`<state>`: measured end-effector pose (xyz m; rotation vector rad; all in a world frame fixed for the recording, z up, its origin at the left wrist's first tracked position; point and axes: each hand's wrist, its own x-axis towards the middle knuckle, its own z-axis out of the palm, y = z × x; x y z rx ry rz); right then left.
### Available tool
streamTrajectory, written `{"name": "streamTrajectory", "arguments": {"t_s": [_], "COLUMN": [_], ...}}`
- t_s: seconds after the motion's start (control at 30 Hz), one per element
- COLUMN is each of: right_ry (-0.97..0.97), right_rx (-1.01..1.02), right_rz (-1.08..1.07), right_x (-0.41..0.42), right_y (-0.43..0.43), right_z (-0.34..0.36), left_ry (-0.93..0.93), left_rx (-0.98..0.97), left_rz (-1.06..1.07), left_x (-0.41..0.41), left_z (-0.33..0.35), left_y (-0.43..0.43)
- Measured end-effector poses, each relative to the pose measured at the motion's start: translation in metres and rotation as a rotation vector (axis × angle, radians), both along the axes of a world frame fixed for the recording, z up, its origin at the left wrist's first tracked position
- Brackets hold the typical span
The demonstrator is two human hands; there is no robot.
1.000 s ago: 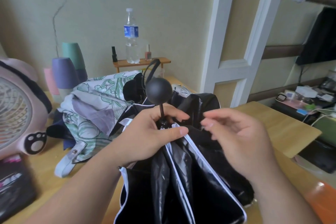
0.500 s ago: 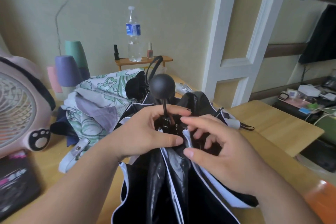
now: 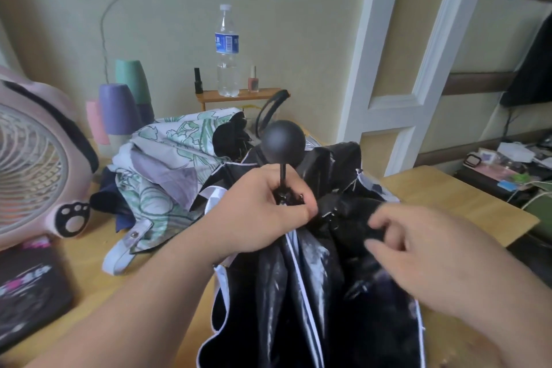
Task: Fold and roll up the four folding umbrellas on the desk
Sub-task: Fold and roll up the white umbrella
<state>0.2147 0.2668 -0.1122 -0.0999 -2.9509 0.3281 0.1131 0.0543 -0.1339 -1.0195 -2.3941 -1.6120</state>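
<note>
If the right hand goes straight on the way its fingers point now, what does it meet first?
Probably the bunched glossy black umbrella fabric just ahead of the right hand; the left hand lies beyond. Depth is unclear.

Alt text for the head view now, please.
A left hand holds a black umbrella by the shaft just below its round knob, while the blurred right hand reaches into its loose folds. A floral umbrella and a pink fan sit behind on the wooden desk.

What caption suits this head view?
Folding a black umbrella: left hand grips the shaft under its ball handle, right hand at the canopy.
</note>
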Motion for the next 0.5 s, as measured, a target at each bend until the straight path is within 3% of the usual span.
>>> {"name": "streamTrajectory", "arguments": {"t_s": [0.1,0.3,0.5], "right_ry": [0.305,0.157,-0.033], "right_rx": [-0.172,-0.456,-0.528], "right_rz": [0.193,0.226,0.223], "right_x": [-0.006,-0.044,-0.066], "right_y": [-0.032,-0.034,-0.028], "right_z": [-0.001,-0.006,0.017], "left_ry": [0.068,-0.015,-0.043], "left_rx": [0.012,0.072,0.005], "left_rz": [0.052,0.072,0.004], "left_x": [-0.001,0.002,-0.010], "left_z": [-0.004,-0.004,-0.009], "left_y": [0.004,-0.001,-0.004]}}
